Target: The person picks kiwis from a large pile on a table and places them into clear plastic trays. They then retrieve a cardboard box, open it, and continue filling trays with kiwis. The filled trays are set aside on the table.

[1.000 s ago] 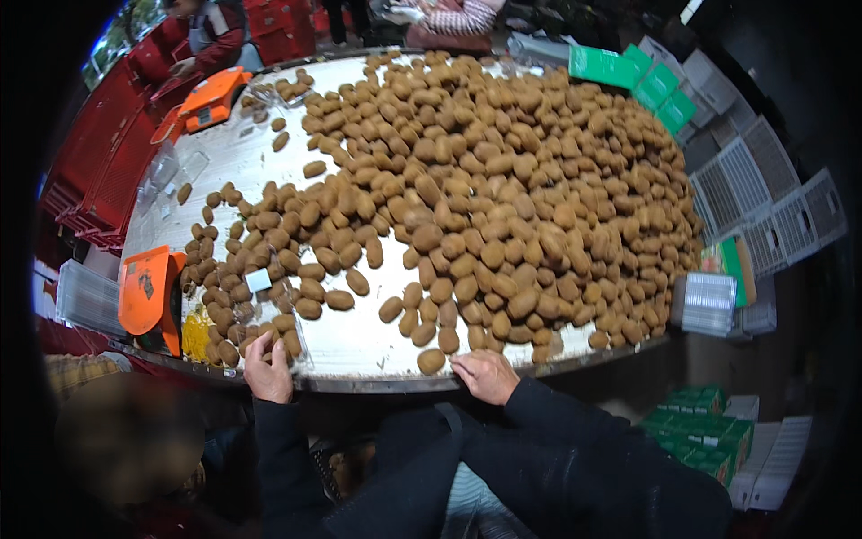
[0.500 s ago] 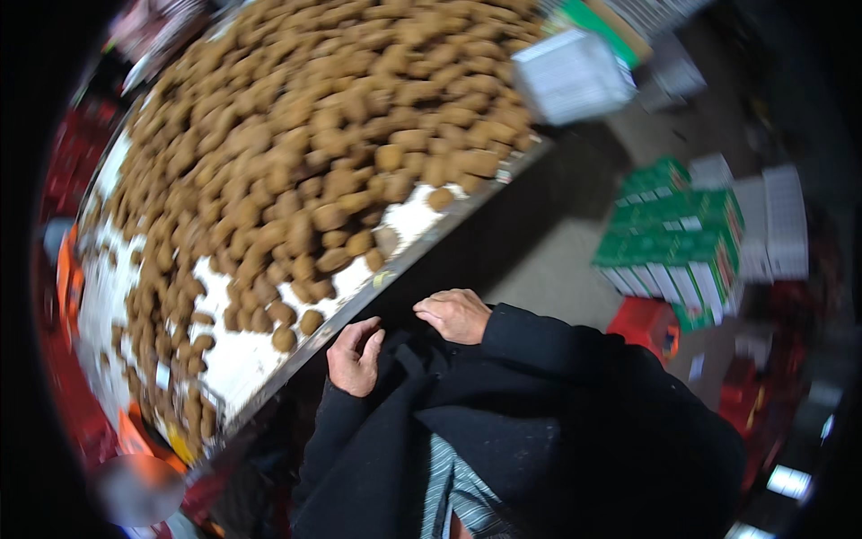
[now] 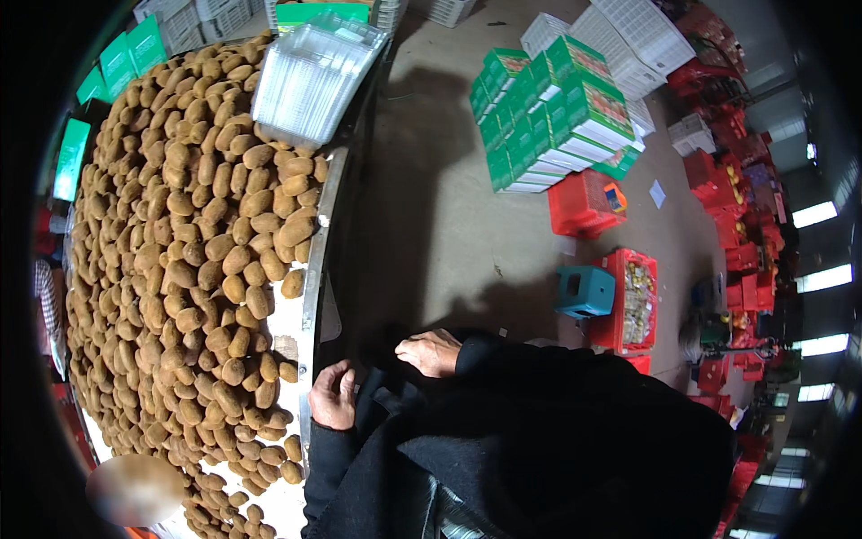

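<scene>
My left hand (image 3: 333, 395) hovers beside the table's metal edge (image 3: 313, 269), its fingers loosely curled and the thumb apart, with nothing in it. My right hand (image 3: 429, 352) is a little farther right, in front of my dark coat (image 3: 557, 431). Its fingers bend loosely to the left and no object shows in them. Left of both hands, a large heap of brown kiwifruit (image 3: 193, 260) covers most of the white tabletop (image 3: 285, 310). A stack of clear plastic trays (image 3: 310, 85) rests at the far right corner of the heap.
Green and white cartons (image 3: 548, 117) are piled on the floor, beside white crates (image 3: 628, 40). Nearer stand a red crate (image 3: 584, 202), a teal stool (image 3: 585, 291) and a red crate of packed goods (image 3: 653, 305). A person (image 3: 135, 490) is at the lower left.
My view has swung right, so the table edge now runs nearly upright and more floor, cartons and crates show. My hands stay close together; both remain empty.
</scene>
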